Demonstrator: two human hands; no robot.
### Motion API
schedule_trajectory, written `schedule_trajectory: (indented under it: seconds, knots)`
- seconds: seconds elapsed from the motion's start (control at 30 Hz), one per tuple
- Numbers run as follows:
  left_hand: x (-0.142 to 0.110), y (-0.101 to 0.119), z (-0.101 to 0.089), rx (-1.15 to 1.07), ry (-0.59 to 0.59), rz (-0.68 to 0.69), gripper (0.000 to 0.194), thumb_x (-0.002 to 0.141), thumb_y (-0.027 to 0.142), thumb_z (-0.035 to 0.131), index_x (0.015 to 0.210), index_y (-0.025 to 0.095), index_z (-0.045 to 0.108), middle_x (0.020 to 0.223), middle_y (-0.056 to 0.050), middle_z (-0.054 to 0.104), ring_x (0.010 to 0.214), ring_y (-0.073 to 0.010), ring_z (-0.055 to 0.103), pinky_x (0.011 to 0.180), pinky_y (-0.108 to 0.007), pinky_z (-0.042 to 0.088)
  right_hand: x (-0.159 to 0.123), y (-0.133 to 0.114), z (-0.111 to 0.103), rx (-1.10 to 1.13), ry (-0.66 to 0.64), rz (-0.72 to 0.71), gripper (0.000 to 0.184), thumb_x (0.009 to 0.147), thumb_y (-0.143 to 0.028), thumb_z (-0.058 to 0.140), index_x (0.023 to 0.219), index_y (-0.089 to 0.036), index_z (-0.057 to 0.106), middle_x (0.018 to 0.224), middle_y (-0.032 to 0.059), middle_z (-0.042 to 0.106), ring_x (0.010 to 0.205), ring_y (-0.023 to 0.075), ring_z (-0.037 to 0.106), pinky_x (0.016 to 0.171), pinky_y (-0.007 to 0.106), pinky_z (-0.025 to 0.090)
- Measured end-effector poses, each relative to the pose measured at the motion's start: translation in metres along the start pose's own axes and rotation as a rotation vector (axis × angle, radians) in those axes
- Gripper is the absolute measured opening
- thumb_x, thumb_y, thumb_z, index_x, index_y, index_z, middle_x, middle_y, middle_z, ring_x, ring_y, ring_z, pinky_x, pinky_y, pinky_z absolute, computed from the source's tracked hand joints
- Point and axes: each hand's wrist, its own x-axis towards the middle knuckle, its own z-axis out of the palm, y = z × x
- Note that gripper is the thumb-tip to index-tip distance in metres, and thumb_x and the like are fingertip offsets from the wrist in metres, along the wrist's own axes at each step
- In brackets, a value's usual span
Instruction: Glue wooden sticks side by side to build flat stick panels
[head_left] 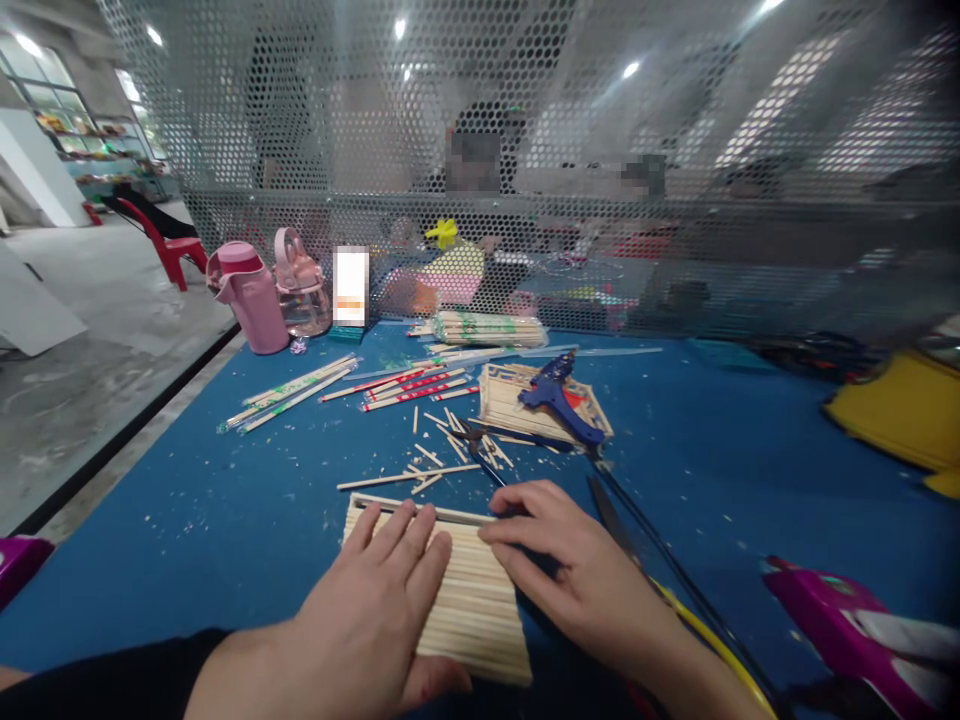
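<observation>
A flat panel of pale wooden sticks (480, 610), laid side by side with a raised strip along its far edge, lies on the blue table in front of me. My left hand (375, 590) rests flat on the panel, fingers stretched out toward the strip. At the panel's upper right corner, the fingertips of my right hand (562, 560) touch its edge; the fingers are slightly bent and apart. Just beyond are cut stick pieces (427, 455) and a pair of cutters (480, 445) with dark handles. A blue glue gun (559, 400) rests on another stick-built piece (499, 400).
Wrapped chopsticks (420, 388) and a bundled pack (491, 328) lie farther back. Two pink bottles (255, 300) stand at the back left. A black cable (660, 545) runs beside my right arm, near a purple object (840, 625). Perforated metal mesh (360, 130) borders the far side.
</observation>
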Motion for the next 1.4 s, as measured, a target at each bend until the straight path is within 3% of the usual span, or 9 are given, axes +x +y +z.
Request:
schedule_trajectory:
  seconds: [0.37, 0.57, 0.8, 1.2, 1.4]
  knots:
    - [0.002, 0.004, -0.009, -0.101, 0.012, -0.077, 0.080, 0.074, 0.067, 0.041, 0.135, 0.016, 0.030, 0.141, -0.017, 0.030, 0.129, -0.0370, 0.025, 0.094, -0.074, 0.004, 0.003, 0.010, 0.012, -0.031, 0.005, 0.005, 0.021, 0.081, -0.030, 0.050, 0.091, -0.025, 0.067, 0.085, 0.0062, 0.059, 0.081, 0.0188, 0.057, 0.070, 0.030, 0.050]
    - [0.002, 0.004, -0.015, -0.116, -0.011, -0.075, 0.078, 0.076, 0.067, 0.037, 0.134, 0.016, 0.029, 0.143, -0.014, 0.029, 0.129, -0.0348, 0.025, 0.094, -0.073, 0.008, 0.003, 0.008, 0.010, -0.011, -0.012, -0.007, 0.022, 0.082, -0.031, 0.049, 0.087, -0.024, 0.068, 0.081, 0.0053, 0.057, 0.076, 0.0168, 0.058, 0.066, 0.026, 0.050]
    - [0.001, 0.004, -0.010, -0.076, 0.000, -0.092, 0.079, 0.073, 0.068, 0.041, 0.135, 0.021, 0.028, 0.142, -0.012, 0.031, 0.128, -0.0361, 0.027, 0.092, -0.075, 0.007, 0.002, 0.009, 0.011, -0.001, -0.054, 0.021, 0.023, 0.084, -0.031, 0.047, 0.093, -0.024, 0.067, 0.085, 0.0056, 0.055, 0.079, 0.0165, 0.057, 0.071, 0.027, 0.050]
    - [-0.003, 0.003, -0.007, 0.040, 0.018, -0.074, 0.077, 0.074, 0.068, 0.038, 0.135, 0.021, 0.029, 0.141, -0.013, 0.033, 0.127, -0.0358, 0.028, 0.092, -0.072, 0.018, 0.001, 0.007, 0.009, 0.063, -0.042, 0.004, 0.021, 0.084, -0.027, 0.047, 0.090, -0.021, 0.066, 0.086, 0.0059, 0.053, 0.081, 0.0166, 0.055, 0.072, 0.029, 0.046]
    - [-0.004, 0.005, -0.008, 0.031, 0.032, -0.093, 0.074, 0.076, 0.069, 0.033, 0.135, 0.023, 0.029, 0.142, -0.010, 0.032, 0.128, -0.0344, 0.029, 0.092, -0.072, 0.019, -0.001, 0.014, -0.005, 0.054, 0.117, 0.079, 0.017, 0.082, -0.024, 0.049, 0.079, -0.020, 0.065, 0.083, 0.0048, 0.058, 0.078, 0.0161, 0.057, 0.070, 0.028, 0.045]
